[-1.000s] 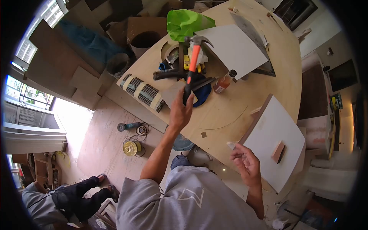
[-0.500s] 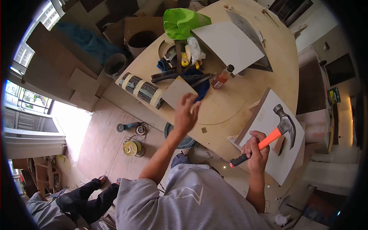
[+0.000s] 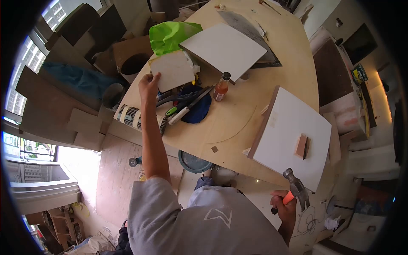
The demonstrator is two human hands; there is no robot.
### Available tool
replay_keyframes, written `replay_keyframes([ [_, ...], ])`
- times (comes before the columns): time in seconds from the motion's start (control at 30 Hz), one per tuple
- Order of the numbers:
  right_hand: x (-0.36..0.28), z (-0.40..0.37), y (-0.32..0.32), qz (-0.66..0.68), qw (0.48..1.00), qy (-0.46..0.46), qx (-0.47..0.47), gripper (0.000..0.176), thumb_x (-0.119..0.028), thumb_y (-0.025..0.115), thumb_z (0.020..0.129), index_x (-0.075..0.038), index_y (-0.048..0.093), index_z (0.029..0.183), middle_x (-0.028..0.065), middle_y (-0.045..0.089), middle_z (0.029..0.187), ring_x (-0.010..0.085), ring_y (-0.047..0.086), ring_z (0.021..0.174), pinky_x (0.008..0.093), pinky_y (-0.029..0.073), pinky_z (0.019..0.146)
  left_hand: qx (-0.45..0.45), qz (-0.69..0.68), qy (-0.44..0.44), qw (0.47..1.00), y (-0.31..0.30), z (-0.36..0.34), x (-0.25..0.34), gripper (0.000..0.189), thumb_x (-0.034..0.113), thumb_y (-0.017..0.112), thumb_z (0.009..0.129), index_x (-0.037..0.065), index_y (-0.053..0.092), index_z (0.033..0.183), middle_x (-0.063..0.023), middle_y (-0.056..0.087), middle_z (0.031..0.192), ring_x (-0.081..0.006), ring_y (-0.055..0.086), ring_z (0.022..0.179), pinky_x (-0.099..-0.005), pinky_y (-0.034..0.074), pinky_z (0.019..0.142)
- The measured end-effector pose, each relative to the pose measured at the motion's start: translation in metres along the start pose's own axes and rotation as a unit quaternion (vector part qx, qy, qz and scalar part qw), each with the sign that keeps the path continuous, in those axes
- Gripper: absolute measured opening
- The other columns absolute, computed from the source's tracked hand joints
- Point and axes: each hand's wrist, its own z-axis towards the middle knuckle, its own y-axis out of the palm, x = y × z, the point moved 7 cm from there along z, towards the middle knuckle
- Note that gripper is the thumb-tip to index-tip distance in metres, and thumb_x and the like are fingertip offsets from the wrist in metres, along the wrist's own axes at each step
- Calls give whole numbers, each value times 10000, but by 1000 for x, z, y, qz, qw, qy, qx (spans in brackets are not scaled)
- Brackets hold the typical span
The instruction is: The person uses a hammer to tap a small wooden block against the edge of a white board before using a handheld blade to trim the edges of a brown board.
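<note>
My left hand [image 3: 149,86] pinches the near left edge of a small pale square board [image 3: 172,70], lifted over the tools. Beneath and beside it lie a green-handled tool [image 3: 171,111], a white-handled blade [image 3: 180,114] and a dark blue cloth [image 3: 200,108]. My right hand [image 3: 284,207] is wrapped round the orange and black handle of a claw hammer [image 3: 296,187], its head up, near the lower edge of a large white panel [image 3: 289,136]. A small wooden block [image 3: 302,146] stands on that panel. A bottle of red sauce [image 3: 221,87] stands upright on the wooden table [image 3: 238,123].
Behind lie a green bag [image 3: 172,36], another white board [image 3: 225,46] and a grey sheet [image 3: 250,36]. A striped roll [image 3: 131,117] rests at the left table edge. A round bucket [image 3: 193,162] stands below the near edge. Brown boards [image 3: 51,110] lean at the left.
My left hand has moved up and left and taken hold of the small board, lifting it and uncovering tools. My right hand has lowered with the hammer. The view has shifted.
</note>
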Motion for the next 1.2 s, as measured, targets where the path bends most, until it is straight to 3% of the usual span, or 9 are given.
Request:
replay_keyframes([
  [0.13,11,-12,0,14,999,43,19,170,-31,556,936,-21,626,1090,42,565,694,71,471,575,224,380,515,64,-157,-11,985,-23,18,-35,245,189,705,899,-33,653,991,-20,610,723,-73,481,512,-228,361,458],
  [0.27,30,-18,1,19,997,81,-1,184,-12,543,928,-12,627,1091,46,557,692,85,479,578,230,380,515,181,-108,-22,977,-115,-10,-64,230,172,705,898,-33,660,991,-15,614,716,-72,478,506,-233,363,452],
  [0.3,33,-16,1,16,996,88,-6,182,-10,540,929,-9,628,1088,44,554,691,88,481,581,232,382,519,185,-78,-42,979,-136,-20,-71,320,148,678,919,-94,591,1109,-104,661,961,-161,639,800,-282,522,675],
  [0.37,33,-9,5,4,996,83,-34,182,-13,540,932,-5,635,1087,37,543,688,93,485,589,240,393,534,183,-73,-67,978,-176,-24,-109,373,167,696,905,-109,584,1129,-95,659,930,-167,639,780,-267,514,663],
  [0.47,37,7,11,-19,995,74,-67,180,-23,543,938,1,641,1087,29,528,686,96,488,602,250,408,557,163,63,-141,975,-190,-43,-132,326,203,728,870,-54,644,1052,-93,652,842,-172,601,683,-305,481,595],
  [0.57,40,15,17,-43,991,68,-106,205,-49,515,957,11,625,1119,18,512,666,94,492,618,251,423,582,340,467,103,810,-167,-80,-84,433,215,741,841,-60,604,1145,-199,631,1050,-294,605,967,-420,488,833],
  [0.6,38,18,21,-57,989,67,-117,212,-52,514,959,9,624,1129,19,521,678,93,490,622,250,422,584,348,453,95,815,-144,-99,-54,467,190,730,827,-25,580,1213,-233,575,1195,-360,513,1150,-473,405,984],
  [0.77,36,17,33,-66,984,109,-121,250,-143,606,959,-47,673,1180,-18,525,658,65,466,619,246,408,606,-1,403,258,878,-20,-122,-54,314,130,721,807,41,669,1104,-159,631,1060,-350,588,1014,-424,468,903],
  [1.2,45,-9,24,-80,984,160,-17,230,-76,579,926,-23,682,1124,19,592,662,91,534,608,260,442,586,-47,482,228,845,92,5,-69,183,138,634,838,38,694,979,-172,621,991,-355,589,999,-447,516,832],
])
